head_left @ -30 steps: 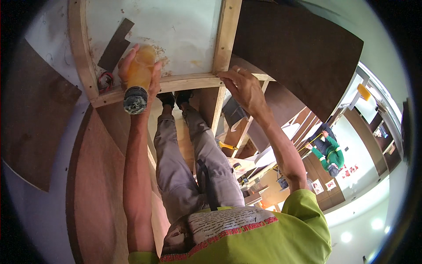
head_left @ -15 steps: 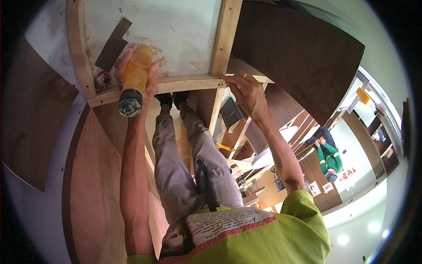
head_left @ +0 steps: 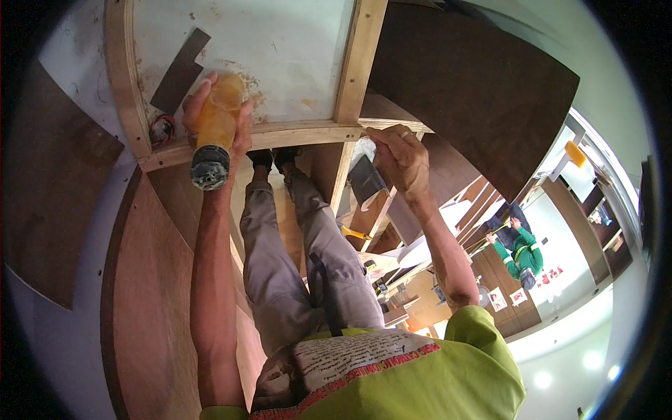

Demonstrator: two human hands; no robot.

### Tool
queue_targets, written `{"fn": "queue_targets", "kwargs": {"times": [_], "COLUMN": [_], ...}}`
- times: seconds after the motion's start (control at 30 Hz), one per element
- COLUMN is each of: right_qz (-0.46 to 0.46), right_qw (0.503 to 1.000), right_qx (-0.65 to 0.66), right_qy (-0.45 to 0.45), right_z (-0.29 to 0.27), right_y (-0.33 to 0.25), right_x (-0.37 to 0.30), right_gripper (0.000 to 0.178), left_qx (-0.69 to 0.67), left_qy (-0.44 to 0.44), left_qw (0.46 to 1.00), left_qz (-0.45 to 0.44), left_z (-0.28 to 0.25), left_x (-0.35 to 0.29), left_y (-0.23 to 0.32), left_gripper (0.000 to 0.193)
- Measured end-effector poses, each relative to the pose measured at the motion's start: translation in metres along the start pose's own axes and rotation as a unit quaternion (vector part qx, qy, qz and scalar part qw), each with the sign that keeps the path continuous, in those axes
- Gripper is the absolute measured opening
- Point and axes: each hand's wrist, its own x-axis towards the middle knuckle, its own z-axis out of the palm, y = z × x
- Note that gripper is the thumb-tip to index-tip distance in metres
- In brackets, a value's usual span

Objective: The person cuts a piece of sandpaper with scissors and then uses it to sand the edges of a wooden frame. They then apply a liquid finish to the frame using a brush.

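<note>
My left hand (head_left: 242,133) is wrapped round an amber plastic bottle (head_left: 218,115) with a dark, crusted lid pointing toward me. The bottle is held over the near rail of a light wooden frame (head_left: 294,133). At that rail's right end, my right hand (head_left: 403,159) has its thumb and fingers pinched together beside the corner joint. What it pinches, if anything, is too small to make out. A thin dark strip (head_left: 180,70) with a notched end lies on the white panel (head_left: 294,49) inside the frame, just beyond my left hand.
A large dark brown sheet (head_left: 476,84) rises at the right, and another brown board (head_left: 63,182) stands at the left. Red wires (head_left: 162,129) poke out at the frame's left corner. Far right, a person in green (head_left: 521,252) handles a yellow tape.
My right hand has shifted slightly right and down along the rail, its fingers still pinched. The left hand and bottle have barely moved. The person in green has changed arm position.
</note>
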Motion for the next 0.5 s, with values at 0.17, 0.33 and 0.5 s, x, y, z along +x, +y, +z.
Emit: {"fn": "queue_targets", "kwargs": {"times": [0.17,0.33,0.5], "right_qz": [-0.001,0.025,0.001], "right_qw": [1.0,0.998,1.0], "right_qx": [-0.027,-0.047,-0.017], "right_qy": [-0.006,-0.04,-0.019], "right_z": [0.005,0.01,0.0], "right_y": [0.0,0.002,-0.005], "right_x": [0.015,0.014,0.015], "right_gripper": [0.025,0.025,0.024], "left_qx": [0.006,0.007,0.04], "left_qy": [0.01,0.007,-0.004], "left_qw": [1.0,1.0,0.999], "left_qz": [0.009,0.007,0.011], "left_z": [0.003,0.003,0.0], "left_x": [-0.004,0.0,0.0], "left_y": [-0.008,-0.005,-0.001], "left_gripper": [0.07,0.072,0.074]}}
